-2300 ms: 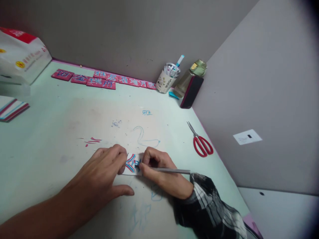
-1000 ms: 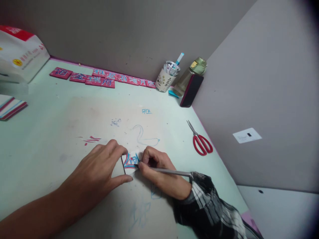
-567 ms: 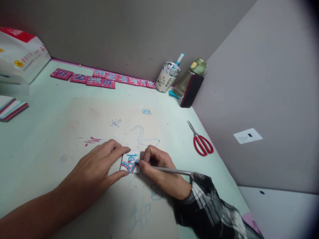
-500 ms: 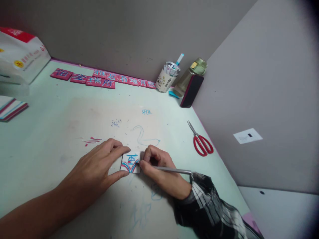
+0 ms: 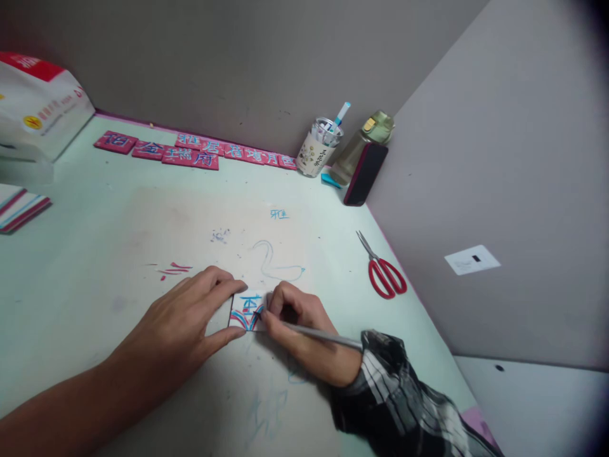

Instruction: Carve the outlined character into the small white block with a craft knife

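A pale green table (image 5: 85,266) sits in a corner between two plain grey walls (image 5: 476,127) in dim light.

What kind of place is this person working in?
Probably a small craft desk in a walled corner: a pale green tabletop with pen scribbles, red-handled scissors, a cup of pens, a row of red lettered tiles.

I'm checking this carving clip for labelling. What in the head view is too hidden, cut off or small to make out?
- Tool tip: covered by the right hand, so its contact with the small tile is unclear.
- Tile's left edge: under the left hand fingers.
- White bag: cut off by the left frame edge.
- Characters on the red tiles: too small to read.
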A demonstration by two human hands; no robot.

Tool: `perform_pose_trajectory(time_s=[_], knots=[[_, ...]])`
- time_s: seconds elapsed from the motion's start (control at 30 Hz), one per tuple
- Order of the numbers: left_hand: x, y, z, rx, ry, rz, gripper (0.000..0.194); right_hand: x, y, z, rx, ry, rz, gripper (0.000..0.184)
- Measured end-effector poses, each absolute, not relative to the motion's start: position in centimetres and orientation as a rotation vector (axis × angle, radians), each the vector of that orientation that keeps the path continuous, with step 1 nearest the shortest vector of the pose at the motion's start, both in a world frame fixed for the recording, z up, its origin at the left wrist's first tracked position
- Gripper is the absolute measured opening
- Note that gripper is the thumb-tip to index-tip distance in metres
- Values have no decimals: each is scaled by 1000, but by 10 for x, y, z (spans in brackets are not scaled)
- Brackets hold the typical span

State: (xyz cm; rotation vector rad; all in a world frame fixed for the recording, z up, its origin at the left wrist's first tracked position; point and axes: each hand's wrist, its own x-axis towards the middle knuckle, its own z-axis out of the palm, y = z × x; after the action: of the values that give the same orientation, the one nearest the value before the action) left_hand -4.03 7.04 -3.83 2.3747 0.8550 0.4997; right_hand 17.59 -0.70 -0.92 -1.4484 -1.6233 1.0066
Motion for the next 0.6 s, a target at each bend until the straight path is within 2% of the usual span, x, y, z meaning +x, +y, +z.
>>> perform_pose_trajectory(time_s=[0.1, 0.17, 0.3, 0.4, 0.6], knots=[[-40, 71, -39, 2374, 864, 502, 37, 174, -9, -13, -1326, -2125, 427, 21], [-39, 71, -40, 2359, 889, 501, 37, 172, -10, -13, -1191, -2368, 61, 26], [-38, 68, -41, 2382, 892, 526, 37, 174, -8, -9, -1140, -2469, -249, 35], [-38, 62, -40, 2443, 861, 544, 39, 179, -3, -10, -1318, -2334, -195, 31], [-37, 58, -35, 2442, 868, 523, 35, 184, -4, -7, -1502, -1640, 568, 23]])
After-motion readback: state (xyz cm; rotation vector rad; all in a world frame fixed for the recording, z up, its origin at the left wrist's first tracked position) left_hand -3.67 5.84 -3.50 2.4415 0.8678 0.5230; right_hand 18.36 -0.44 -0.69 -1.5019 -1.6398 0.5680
